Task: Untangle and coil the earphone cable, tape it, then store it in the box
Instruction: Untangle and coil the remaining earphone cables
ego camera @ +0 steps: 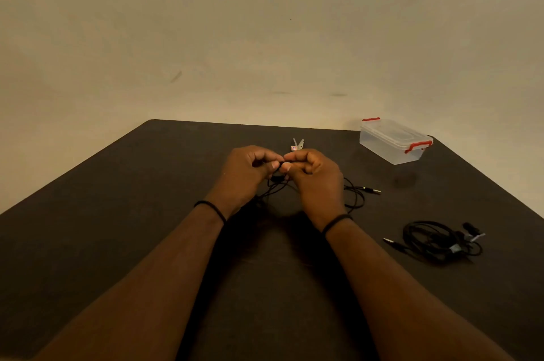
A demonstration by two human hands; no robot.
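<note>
Two bare forearms enter from the near edge, each wrist ringed by a thin black band, and meet over the middle of the table. Left hand (pixel 245 172) and right hand (pixel 313 176) face each other with fingers curled, both pinching a short stretch of the thin black earphone cable (pixel 354 194) between thumb and fingertips where the hands nearly touch. From this pinch the cable hangs in loose, tangled loops beneath and between the hands, spills onto the surface to the right, and ends in a metal plug (pixel 372 190) lying on the table. A second black earphone bundle (pixel 435 240), already coiled and bound with small strips of pale tape, rests further right and nearer, its plug pointing left. Scissors (pixel 298 145) lie just beyond the hands, partly hidden by them. The table (pixel 117 213) is dark, matte and bare elsewhere; behind it stands a plain beige wall (pixel 265 36). At the far right corner sits a clear plastic box (pixel 393 142) with red clips, lid on, seemingly empty.
</note>
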